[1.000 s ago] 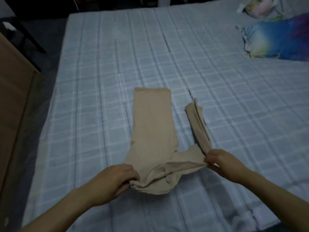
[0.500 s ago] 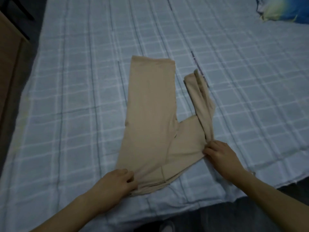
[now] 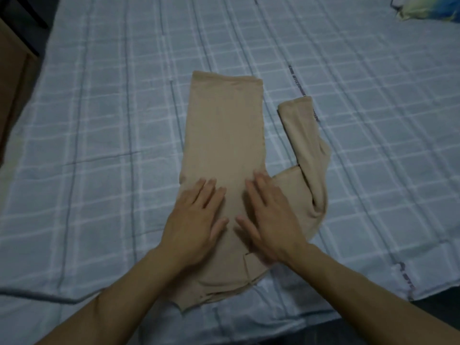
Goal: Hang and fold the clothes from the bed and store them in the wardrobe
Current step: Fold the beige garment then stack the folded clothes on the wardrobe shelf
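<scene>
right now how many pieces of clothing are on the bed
1: a beige garment lies flat on the checked bedsheet, under the left hand and right hand. More may lie outside the view.

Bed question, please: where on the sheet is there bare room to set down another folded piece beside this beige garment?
Bare checked sheet lies left of the beige garment, out to the wooden furniture, and beyond its top edge. More lies right of the folded-back sleeve, short of the pillow. The near middle is crowded: left hand and right hand press flat there.
</scene>
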Tool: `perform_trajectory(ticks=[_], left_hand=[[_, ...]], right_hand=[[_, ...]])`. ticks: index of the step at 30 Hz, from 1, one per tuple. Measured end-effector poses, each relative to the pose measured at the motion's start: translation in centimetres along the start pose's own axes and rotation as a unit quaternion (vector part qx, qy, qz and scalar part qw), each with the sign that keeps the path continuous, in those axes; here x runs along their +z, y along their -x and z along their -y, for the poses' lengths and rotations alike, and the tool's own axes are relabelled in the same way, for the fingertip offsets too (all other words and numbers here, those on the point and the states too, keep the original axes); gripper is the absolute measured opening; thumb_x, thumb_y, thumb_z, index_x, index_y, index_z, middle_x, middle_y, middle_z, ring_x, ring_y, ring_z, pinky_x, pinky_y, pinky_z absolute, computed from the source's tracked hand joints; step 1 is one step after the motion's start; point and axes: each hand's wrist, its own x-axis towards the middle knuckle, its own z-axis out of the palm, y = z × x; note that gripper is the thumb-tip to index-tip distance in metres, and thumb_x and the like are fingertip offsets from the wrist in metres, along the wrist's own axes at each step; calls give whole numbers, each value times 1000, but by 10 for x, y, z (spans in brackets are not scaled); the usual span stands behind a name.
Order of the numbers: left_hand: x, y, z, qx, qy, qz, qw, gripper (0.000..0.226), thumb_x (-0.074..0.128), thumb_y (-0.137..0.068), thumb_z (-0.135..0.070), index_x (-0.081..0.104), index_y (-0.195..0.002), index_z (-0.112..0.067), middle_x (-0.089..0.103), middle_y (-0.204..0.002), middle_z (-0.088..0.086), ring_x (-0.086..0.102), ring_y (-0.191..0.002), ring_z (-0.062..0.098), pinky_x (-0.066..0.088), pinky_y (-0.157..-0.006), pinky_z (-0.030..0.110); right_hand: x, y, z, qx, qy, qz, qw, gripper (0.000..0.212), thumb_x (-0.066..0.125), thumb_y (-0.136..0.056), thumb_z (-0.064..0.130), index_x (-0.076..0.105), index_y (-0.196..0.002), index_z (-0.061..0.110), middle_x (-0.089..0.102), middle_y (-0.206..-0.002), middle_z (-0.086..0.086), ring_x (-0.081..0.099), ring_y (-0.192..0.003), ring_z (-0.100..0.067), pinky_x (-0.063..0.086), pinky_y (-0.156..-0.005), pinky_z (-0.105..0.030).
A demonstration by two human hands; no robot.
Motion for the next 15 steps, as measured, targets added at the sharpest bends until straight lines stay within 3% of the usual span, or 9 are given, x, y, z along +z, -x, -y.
perform_trajectory(ticks=[1,3,6,10,12,15], left_hand=[[12,-1,4,-10,-28,23,999,67,25,-98,-55,30,-155,-21,21,-164,6,17,-152,26,18,-122,47],[33,5,12,-24,-45,38,998,69,20,-98,-60,19,-158,-26,8,-166,1,7,-154,24,7,-124,47],[46,7,17,-22,-36,30,999,68,25,-99,-60,21,-158,-27,13,-166,1,10,-153,23,11,-123,49],[38,5,13,-30,-31,31,999,67,25,-98,-60,21,-157,-29,13,-166,-1,10,-153,21,10,-123,46],[29,-1,7,-56,-21,20,998,65,26,-97,-59,31,-155,-29,25,-163,-1,20,-151,21,13,-122,43],[10,-27,-4,-118,24,-55,991,58,32,-97,-50,55,-137,-17,57,-140,6,51,-128,26,30,-110,40]], right_hand=[[13,3,0,-10,13,27,1000,79,28,-97,62,16,-156,12,6,-165,-10,1,-152,-24,10,-123,-41],[31,15,-7,-23,39,48,998,79,26,-98,63,11,-157,15,0,-165,-6,-4,-152,-21,11,-122,-46],[38,18,-13,-17,35,51,998,77,27,-98,63,12,-157,17,5,-165,-4,1,-152,-21,12,-122,-46],[28,13,-10,-13,23,87,996,78,24,-96,65,9,-157,18,1,-165,-3,-5,-152,-20,8,-121,-46],[19,8,-7,-6,4,98,995,77,23,-96,66,10,-158,22,1,-165,-2,-5,-152,-18,5,-121,-44],[0,-16,-2,11,-34,49,998,61,32,-98,54,40,-147,18,35,-156,-7,29,-145,-26,24,-117,-44]])
